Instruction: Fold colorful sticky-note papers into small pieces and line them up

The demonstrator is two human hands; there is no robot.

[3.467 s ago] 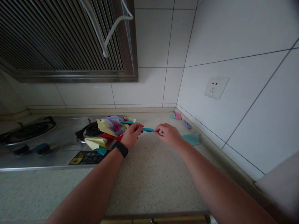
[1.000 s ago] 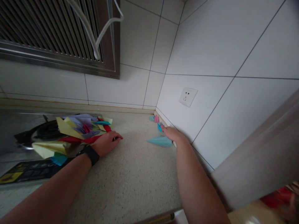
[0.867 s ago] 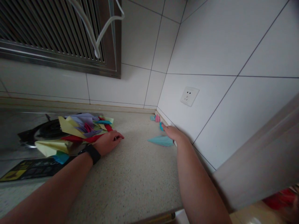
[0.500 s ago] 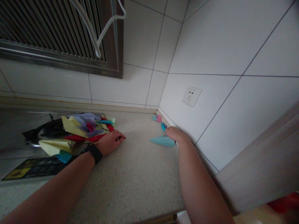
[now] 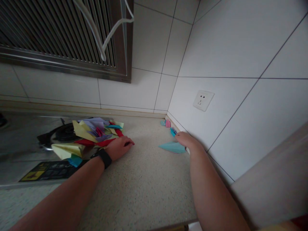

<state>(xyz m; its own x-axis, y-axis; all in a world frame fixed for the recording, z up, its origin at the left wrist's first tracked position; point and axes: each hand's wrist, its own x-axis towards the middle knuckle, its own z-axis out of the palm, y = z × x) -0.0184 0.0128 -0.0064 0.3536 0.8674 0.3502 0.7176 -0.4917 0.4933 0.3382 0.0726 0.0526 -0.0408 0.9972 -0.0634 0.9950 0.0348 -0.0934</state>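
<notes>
My right hand (image 5: 186, 140) is closed at a small blue folded paper piece (image 5: 173, 131) beside the right wall; its fingertips are mostly hidden. Just below it on the counter lies a light-blue paper plane (image 5: 172, 147). Toward the corner sit a pink folded paper (image 5: 167, 123) and a small light-blue folded paper (image 5: 163, 123). My left hand (image 5: 119, 147) rests on the counter, fingers curled together, with nothing visible in them. It lies against a heap of folded coloured papers (image 5: 92, 130), among them red, purple and yellow ones.
The heap partly covers a gas stove burner (image 5: 64, 133). A pale yellow paper plane (image 5: 67, 150) lies in front of it. Above hangs a range hood (image 5: 72, 61) with a white cable (image 5: 103, 53). A socket (image 5: 203, 100) is on the right tiled wall.
The view has turned slightly left, so everything appears shifted to the right. Both hands stay at about the same places on the counter.
</notes>
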